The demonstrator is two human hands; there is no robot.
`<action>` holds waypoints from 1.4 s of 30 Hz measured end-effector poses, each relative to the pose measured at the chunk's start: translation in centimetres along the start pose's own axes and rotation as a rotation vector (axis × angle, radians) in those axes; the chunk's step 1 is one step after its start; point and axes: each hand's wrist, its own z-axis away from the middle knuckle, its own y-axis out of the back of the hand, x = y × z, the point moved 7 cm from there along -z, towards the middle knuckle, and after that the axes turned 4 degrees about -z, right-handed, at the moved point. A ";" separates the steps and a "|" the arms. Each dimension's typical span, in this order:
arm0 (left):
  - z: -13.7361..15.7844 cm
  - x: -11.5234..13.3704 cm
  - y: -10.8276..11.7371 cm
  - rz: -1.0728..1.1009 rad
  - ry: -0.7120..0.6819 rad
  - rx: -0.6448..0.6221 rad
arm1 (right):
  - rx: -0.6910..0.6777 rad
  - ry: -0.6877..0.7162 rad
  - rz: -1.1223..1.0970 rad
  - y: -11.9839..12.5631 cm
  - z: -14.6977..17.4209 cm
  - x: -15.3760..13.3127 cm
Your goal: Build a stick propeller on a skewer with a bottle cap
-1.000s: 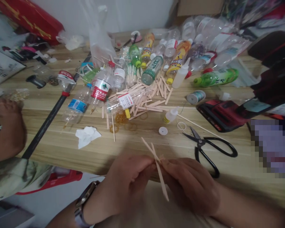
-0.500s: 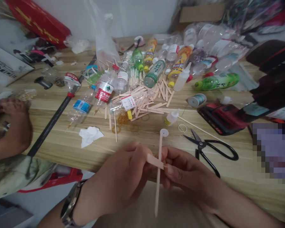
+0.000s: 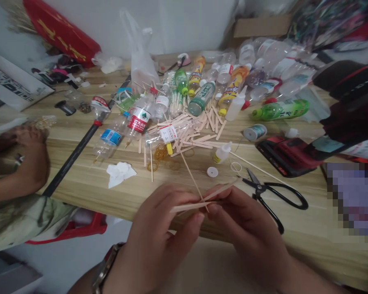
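Steady the crossed wooden sticks (image 3: 190,206) where they meet — right hand (image 3: 250,228) pinching them, left hand (image 3: 159,226) alongside, its grip unclear — before adjusting any angle.

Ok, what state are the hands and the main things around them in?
held sticks: crossed, off the table
left hand: curled at the held sticks, exact grip unclear
right hand: pinching the held sticks
scissors: lying down, blades apart
white disc: lying flat
white paper: crumpled
rubber bands: loosely heaped
green-labelled bottle: on its side, capped
wristwatch: worn on the left wrist
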 end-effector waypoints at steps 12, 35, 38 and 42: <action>0.0 0.3 -0.2 0.122 -0.063 0.077 | 0.004 0.229 0.371 -0.1 0.7 -1.8; 0.1 -1.2 -1.6 0.267 -0.042 0.056 | 0.066 0.151 0.290 0.7 0.4 -1.1; 0.1 -1.2 -1.2 0.241 -0.021 -0.011 | 0.070 -0.026 0.016 0.9 0.2 0.7; -0.4 -1.1 0.5 0.016 -0.071 0.018 | 0.058 -0.256 -0.409 0.6 0.2 2.9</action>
